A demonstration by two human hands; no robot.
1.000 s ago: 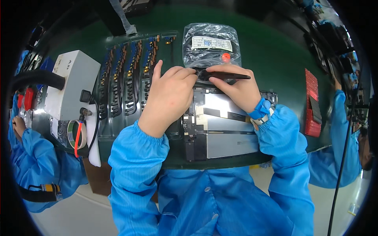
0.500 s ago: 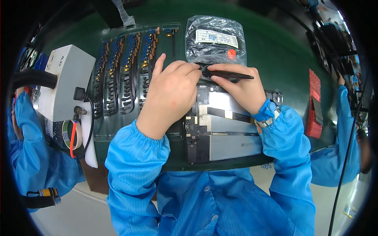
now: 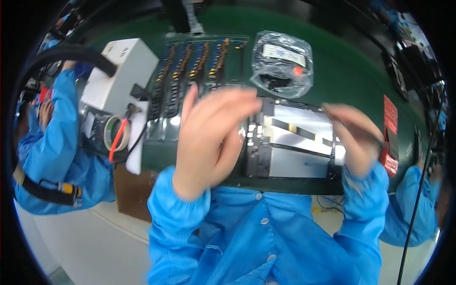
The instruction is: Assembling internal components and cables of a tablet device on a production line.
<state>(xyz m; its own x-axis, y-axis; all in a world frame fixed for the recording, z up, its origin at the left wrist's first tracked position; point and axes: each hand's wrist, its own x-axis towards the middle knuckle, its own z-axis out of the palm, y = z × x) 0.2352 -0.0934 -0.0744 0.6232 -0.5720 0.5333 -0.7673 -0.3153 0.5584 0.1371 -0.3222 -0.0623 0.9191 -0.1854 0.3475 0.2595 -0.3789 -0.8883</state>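
Note:
An opened tablet (image 3: 299, 161) lies on the green bench in front of me, its silver battery cells and dark circuit board exposed. My left hand (image 3: 209, 137), smeared by motion, hovers at the tablet's left edge with fingers stretched out and nothing visible in them. Over the tablet's right edge is my right hand (image 3: 356, 137), also blurred. Its fingers are closed on a slim black tool (image 3: 365, 133), whose tip I cannot make out. Beyond the tablet sits a clear plastic bag (image 3: 282, 64) with a white label, a red dot and dark contents.
A clear tray (image 3: 237, 71) with rows of flex cable parts stands behind my left hand. Left of it are a white box (image 3: 121, 73) with a black hose and a tape roll (image 3: 116, 133). Red bubble wrap (image 3: 390, 114) lies at right. Co-workers in blue sleeves sit on both sides.
Both hands have parted from the near edge of the plastic bag; the right moved right with the black tool, the left came back toward me. The whole view has shifted.

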